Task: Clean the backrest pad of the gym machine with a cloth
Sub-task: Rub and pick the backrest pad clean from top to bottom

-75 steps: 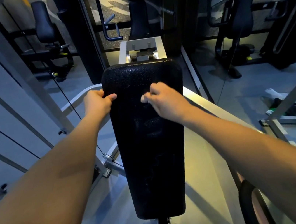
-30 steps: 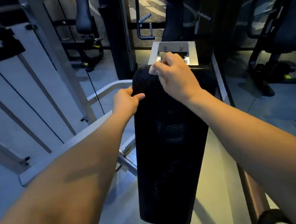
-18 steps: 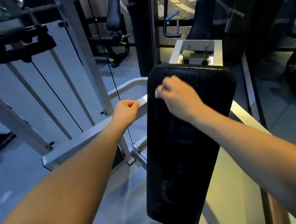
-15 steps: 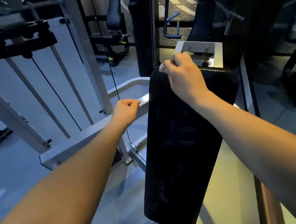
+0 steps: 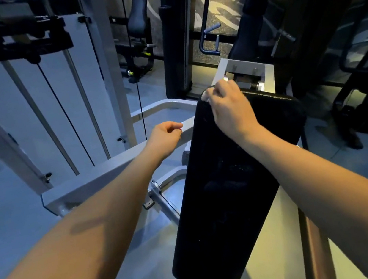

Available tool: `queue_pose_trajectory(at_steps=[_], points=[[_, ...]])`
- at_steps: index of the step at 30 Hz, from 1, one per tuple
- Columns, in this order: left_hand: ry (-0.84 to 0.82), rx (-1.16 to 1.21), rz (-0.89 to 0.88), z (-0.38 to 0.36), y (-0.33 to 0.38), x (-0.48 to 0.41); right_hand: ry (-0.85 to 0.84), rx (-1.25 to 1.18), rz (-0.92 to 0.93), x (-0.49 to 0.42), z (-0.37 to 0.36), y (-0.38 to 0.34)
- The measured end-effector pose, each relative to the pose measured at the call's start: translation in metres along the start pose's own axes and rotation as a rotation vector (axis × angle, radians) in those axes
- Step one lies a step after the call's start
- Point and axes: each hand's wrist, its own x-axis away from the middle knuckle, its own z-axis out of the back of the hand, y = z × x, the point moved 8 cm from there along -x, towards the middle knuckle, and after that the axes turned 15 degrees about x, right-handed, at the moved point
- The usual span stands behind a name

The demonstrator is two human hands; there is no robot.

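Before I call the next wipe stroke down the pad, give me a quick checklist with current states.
1. Cloth in the right hand grip: ok, a pale edge shows past the curled fingers; the rest is hidden.
2. Right hand on the backrest pad: ok, at its top left corner.
3. Left hand off the pad: ok, curled, holding nothing, beside the pad over the grey frame bar.
4. Pad face below the right hand free: ok, only the forearm crosses it.
5. Dirt left on the pad: cannot tell, surface too dark.
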Motion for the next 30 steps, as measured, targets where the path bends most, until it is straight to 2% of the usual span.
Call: queue_pose_trajectory(at_steps=[1, 5, 7, 11, 13, 17, 19, 21, 23, 26, 28, 30], points=[[-0.051, -0.003, 0.007, -0.007, -0.001, 0.001, -0.013, 0.015, 0.033, 0.009, -0.005, -0.012], [-0.242, 0.020, 0.059, -0.032, -0.003, 0.011, -0.161, 0.038, 0.353, 0.034, -0.021, -0.046], [-0.249, 0.052, 0.079, -0.033, -0.002, 0.010, -0.144, 0.064, 0.340, 0.009, -0.014, -0.033], [-0.240, 0.036, 0.103, -0.030, -0.002, 0.005, 0.011, 0.051, 0.059, -0.021, 0.001, -0.008], [-0.277, 0.026, 0.108, -0.030, -0.002, 0.005, -0.052, 0.034, 0.087, -0.002, -0.014, -0.027], [-0.309, 0.054, 0.156, -0.022, -0.004, 0.006, -0.268, -0.015, 0.293, 0.053, -0.040, -0.065], [-0.239, 0.089, 0.151, -0.012, 0.000, 0.006, -0.351, -0.095, 0.204, 0.054, -0.039, -0.060], [-0.206, 0.143, 0.123, -0.008, 0.006, 0.006, -0.347, -0.242, 0.018, 0.043, -0.029, -0.044], [-0.259, 0.231, 0.103, -0.014, 0.016, 0.011, -0.303, -0.449, -0.202, 0.030, -0.018, -0.022], [-0.356, 0.327, 0.056, -0.032, 0.033, 0.020, -0.292, -0.730, -0.434, 0.022, -0.017, 0.000], [-0.348, 0.335, 0.009, -0.044, 0.042, 0.025, -0.334, -0.865, -0.573, 0.026, -0.019, 0.002], [-0.263, 0.343, -0.041, -0.047, 0.049, 0.026, -0.380, -0.941, -0.679, 0.033, -0.023, 0.003]])
